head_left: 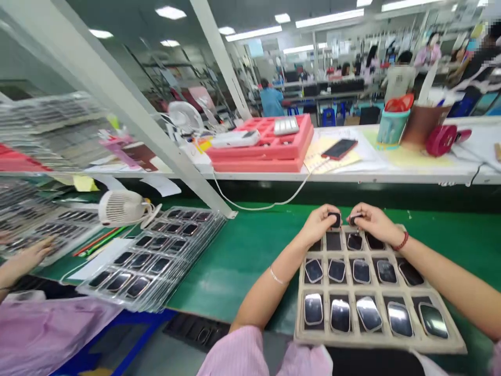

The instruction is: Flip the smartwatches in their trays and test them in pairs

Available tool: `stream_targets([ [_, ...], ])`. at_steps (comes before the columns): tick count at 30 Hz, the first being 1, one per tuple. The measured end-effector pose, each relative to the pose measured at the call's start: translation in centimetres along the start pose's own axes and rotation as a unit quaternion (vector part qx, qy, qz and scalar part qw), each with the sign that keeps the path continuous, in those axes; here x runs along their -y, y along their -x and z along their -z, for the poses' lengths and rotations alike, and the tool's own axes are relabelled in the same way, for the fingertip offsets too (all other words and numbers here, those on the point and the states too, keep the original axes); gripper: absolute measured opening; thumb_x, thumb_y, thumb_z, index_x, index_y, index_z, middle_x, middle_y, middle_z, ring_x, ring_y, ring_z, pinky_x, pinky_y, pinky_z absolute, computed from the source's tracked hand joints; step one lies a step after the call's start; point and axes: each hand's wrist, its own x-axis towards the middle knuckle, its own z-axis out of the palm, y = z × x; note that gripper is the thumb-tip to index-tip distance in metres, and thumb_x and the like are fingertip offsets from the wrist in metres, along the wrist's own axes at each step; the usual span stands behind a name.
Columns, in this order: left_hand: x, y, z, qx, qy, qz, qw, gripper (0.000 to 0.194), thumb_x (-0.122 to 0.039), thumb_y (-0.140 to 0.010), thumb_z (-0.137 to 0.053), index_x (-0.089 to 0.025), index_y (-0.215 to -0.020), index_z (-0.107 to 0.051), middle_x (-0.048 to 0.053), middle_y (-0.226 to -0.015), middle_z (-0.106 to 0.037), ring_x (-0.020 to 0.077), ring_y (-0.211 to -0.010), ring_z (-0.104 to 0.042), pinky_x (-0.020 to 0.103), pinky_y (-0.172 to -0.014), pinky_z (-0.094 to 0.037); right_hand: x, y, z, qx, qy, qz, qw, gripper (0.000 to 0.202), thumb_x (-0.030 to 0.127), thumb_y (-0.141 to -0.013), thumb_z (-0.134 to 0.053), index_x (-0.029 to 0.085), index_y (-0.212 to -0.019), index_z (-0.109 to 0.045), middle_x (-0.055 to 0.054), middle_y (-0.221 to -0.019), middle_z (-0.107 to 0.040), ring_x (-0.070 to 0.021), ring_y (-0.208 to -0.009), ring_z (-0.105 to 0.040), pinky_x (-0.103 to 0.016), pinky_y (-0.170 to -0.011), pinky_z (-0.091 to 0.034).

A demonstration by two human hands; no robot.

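Note:
My left hand (316,227) is closed, thumb and fingers pinching a small black watch screen (335,219). A second dark watch screen (354,219) is pinched in my right hand (374,223), a short way to the right and apart from the first. Both hands are over the far edge of a beige compartment tray (298,313). Rounded black watch screens, such as this one (361,271), lie in most compartments, some tilted. One back compartment (334,241), just below my left hand, shows only its dark bottom. My right hand and forearm partly cover the tray's back right corner.
Left of me, a stack of clear plastic trays (156,256) holds more screens beside a small white fan (121,208). A co-worker's hand (33,254) reaches over trays at far left. The shelf (352,175) ahead carries red foam trays (258,156), a phone (340,149) and cups.

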Motion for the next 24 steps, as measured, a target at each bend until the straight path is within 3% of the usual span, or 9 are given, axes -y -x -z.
stream_targets([
  [3, -0.7, 1.1, 1.4, -0.021, -0.093, -0.045, 0.994, 0.011, -0.021, -0.081, -0.059, -0.014, -0.090, -0.061, 0.005, -0.083, -0.067, 0.0144, -0.076, -0.063, 0.027, -0.072, -0.048, 1.1, -0.5, -1.0, -0.003, 0.146, 0.071, 0.987, 0.007, 0.023, -0.082, -0.056, 0.020, -0.081, -0.063, -0.006, -0.089, -0.069, -0.0208, -0.084, -0.065, -0.034, -0.074, -0.052],
  [7, -1.2, 3.1, 3.0, -0.037, -0.253, -0.050, 0.965, 0.012, -0.019, -0.084, -0.055, -0.017, -0.091, -0.064, 0.002, -0.080, -0.066, 0.0151, -0.072, -0.059, 0.028, -0.067, -0.044, 2.4, -1.2, -3.9, 0.055, 0.251, 0.060, 0.965, 0.007, 0.022, -0.086, -0.054, 0.021, -0.086, -0.061, -0.001, -0.078, -0.067, -0.0165, -0.067, -0.060, -0.029, -0.064, -0.046],
  [9, -1.1, 3.9, 3.1, -0.043, -0.351, -0.056, 0.934, 0.013, -0.018, -0.085, -0.053, -0.018, -0.088, -0.066, 0.003, -0.080, -0.067, 0.0170, -0.075, -0.059, 0.030, -0.070, -0.044, 2.5, -1.4, -5.4, 0.064, 0.272, 0.054, 0.959, 0.006, 0.022, -0.086, -0.055, 0.021, -0.088, -0.060, 0.000, -0.072, -0.065, -0.0166, -0.063, -0.057, -0.029, -0.063, -0.044],
  [12, -0.9, 4.5, 3.0, -0.046, -0.486, -0.078, 0.869, 0.014, -0.017, -0.087, -0.054, -0.017, -0.085, -0.068, 0.006, -0.091, -0.069, 0.0215, -0.089, -0.059, 0.035, -0.083, -0.045, 2.3, -1.2, -6.2, 0.073, 0.311, 0.070, 0.945, 0.007, 0.024, -0.087, -0.058, 0.019, -0.086, -0.063, -0.003, -0.073, -0.064, -0.0223, -0.074, -0.058, -0.036, -0.073, -0.043],
  [15, -1.0, 4.8, 2.7, -0.031, -0.584, -0.070, 0.809, 0.015, -0.019, -0.088, -0.054, -0.016, -0.087, -0.069, 0.010, -0.101, -0.067, 0.0250, -0.098, -0.057, 0.038, -0.089, -0.046, 2.2, -0.7, -5.4, 0.095, 0.415, 0.116, 0.898, 0.013, 0.027, -0.090, -0.059, 0.017, -0.090, -0.068, -0.010, -0.086, -0.067, -0.0279, -0.088, -0.058, -0.040, -0.080, -0.044],
  [17, -1.4, 5.0, 2.4, -0.016, -0.617, -0.055, 0.785, 0.017, -0.020, -0.090, -0.052, -0.016, -0.092, -0.069, 0.011, -0.104, -0.066, 0.0261, -0.100, -0.057, 0.039, -0.091, -0.047, 2.3, -0.1, -4.3, 0.117, 0.463, 0.154, 0.865, 0.020, 0.026, -0.091, -0.060, 0.016, -0.104, -0.071, -0.012, -0.096, -0.067, -0.0293, -0.094, -0.058, -0.041, -0.084, -0.046],
  [21, -2.1, 4.7, 1.7, -0.006, -0.591, -0.093, 0.801, 0.023, -0.019, -0.091, -0.051, -0.016, -0.107, -0.068, 0.010, -0.120, -0.064, 0.0259, -0.113, -0.055, 0.040, -0.101, -0.046, 2.5, 0.8, -1.4, 0.158, 0.444, 0.210, 0.856, 0.043, 0.023, -0.094, -0.059, 0.018, -0.136, -0.059, -0.014, -0.132, -0.059, -0.0276, -0.119, -0.055, -0.041, -0.103, -0.045],
  [24, -2.4, 3.8, 0.5, 0.035, -0.572, -0.121, 0.810, 0.025, -0.018, -0.092, -0.049, -0.018, -0.107, -0.069, 0.010, -0.131, -0.062, 0.0262, -0.124, -0.052, 0.043, -0.106, -0.042, 2.2, 1.7, 1.3, 0.146, 0.462, 0.170, 0.858, 0.025, 0.029, -0.098, -0.052, 0.020, -0.111, -0.072, -0.014, -0.133, -0.060, -0.0278, -0.122, -0.055, -0.042, -0.104, -0.046],
])
